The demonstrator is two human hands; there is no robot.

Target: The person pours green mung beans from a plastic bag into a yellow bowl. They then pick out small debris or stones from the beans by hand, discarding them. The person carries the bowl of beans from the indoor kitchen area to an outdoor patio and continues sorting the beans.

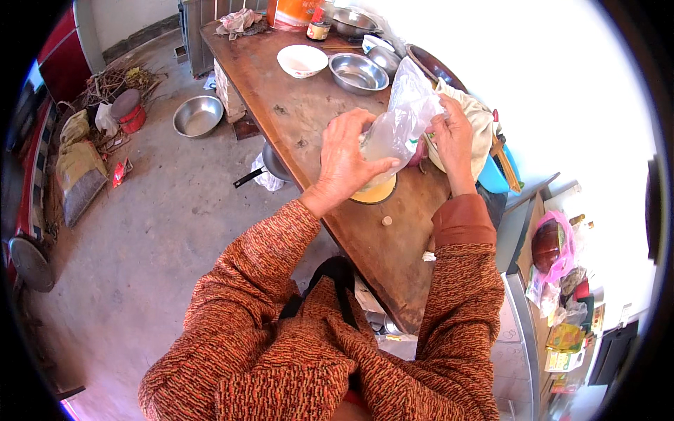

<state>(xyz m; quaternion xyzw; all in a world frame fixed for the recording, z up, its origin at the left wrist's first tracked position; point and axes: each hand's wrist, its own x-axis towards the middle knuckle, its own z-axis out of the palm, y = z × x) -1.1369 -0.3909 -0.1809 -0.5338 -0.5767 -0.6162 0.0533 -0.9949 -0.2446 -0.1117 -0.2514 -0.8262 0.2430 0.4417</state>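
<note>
A clear plastic bag [397,137] stands up over the wooden table [295,112], its top spread out toward the wall. My left hand [344,158] curves around the bag's left side, thumb across its front. On the other side my right hand [453,137] pinches the upper edge of the bag. Something pale and cloudy shows through the plastic; I cannot make out what it is. Just below the bag sits a round yellow thing [378,191] with a dark rim, partly covered by my left hand and the plastic. A small pale cap [387,220] lies nearer to me.
Farther back are a white bowl [302,61], a steel basin [359,74], and a dark jar [321,22]. A cream cloth [474,119] and a blue basin [497,175] stand at the right. Another steel basin [198,116] lies on the floor; a pan [276,163] is beside the table.
</note>
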